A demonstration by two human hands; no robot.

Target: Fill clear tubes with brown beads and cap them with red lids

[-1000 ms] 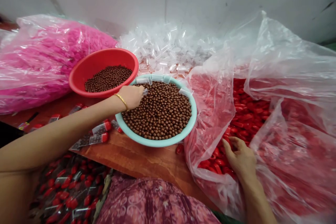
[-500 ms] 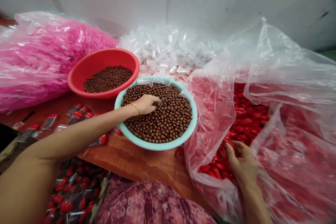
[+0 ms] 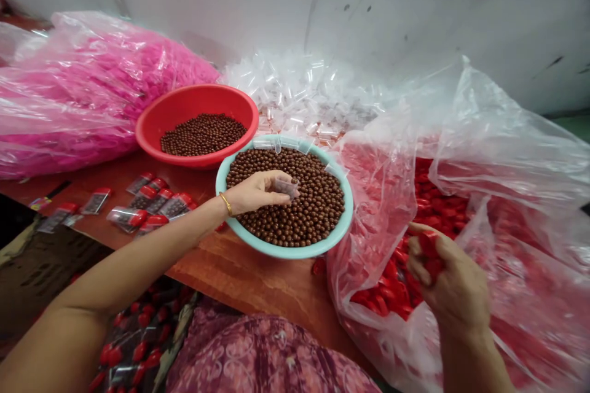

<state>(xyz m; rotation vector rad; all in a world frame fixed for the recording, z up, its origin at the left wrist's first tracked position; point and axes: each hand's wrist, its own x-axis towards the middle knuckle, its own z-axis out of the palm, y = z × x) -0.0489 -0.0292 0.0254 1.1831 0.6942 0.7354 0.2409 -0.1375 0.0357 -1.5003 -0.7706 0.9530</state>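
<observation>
My left hand (image 3: 260,191), with a gold bangle at the wrist, grips a small clear plastic tube (image 3: 286,186) just above the brown balls (image 3: 295,218). Those balls fill a pale blue basin (image 3: 276,250), and several clear tubes (image 3: 267,144) lie along its far rim. On the right, my right hand (image 3: 449,276) pinches a red cap (image 3: 431,255) above the open plastic bag (image 3: 369,196). Loose red caps (image 3: 391,285) fill that bag. How many balls are in the held tube I cannot tell.
A red basin (image 3: 198,95) with more brown balls stands back left, beside a bag of pink pieces (image 3: 115,73). Clear tubes (image 3: 304,86) are heaped along the wall. Filled red-capped tubes (image 3: 129,216) lie on the table at left; more fill a box (image 3: 138,344) below.
My left hand has lifted out of the brown balls, bringing the tube into sight. My right hand has come up from the caps with a red cap. The view has shifted slightly.
</observation>
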